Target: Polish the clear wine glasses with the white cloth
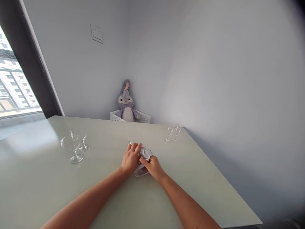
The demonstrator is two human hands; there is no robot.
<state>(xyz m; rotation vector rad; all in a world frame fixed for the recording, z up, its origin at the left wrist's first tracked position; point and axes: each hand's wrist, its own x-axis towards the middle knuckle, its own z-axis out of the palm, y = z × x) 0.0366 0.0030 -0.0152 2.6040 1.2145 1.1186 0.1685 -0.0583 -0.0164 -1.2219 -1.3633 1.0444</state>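
My left hand is closed, its fingers bent over what looks like a clear stemmed glass. A small clear curved edge of that glass shows just past the knuckles. My right hand grips a crumpled white cloth, thumb on top, pressed close against the left hand. Below the thumb, a see-through, greyish rounded part hangs between both hands; whether it is the glass bowl or more of the cloth, I cannot tell. The fingers hide most of the glass.
Two larger stemmed glasses stand upright at the left of the pale table. Two smaller ones stand near the far right corner. Behind the far edge, a plush toy sits in a white perforated basket. A wall borders the right side.
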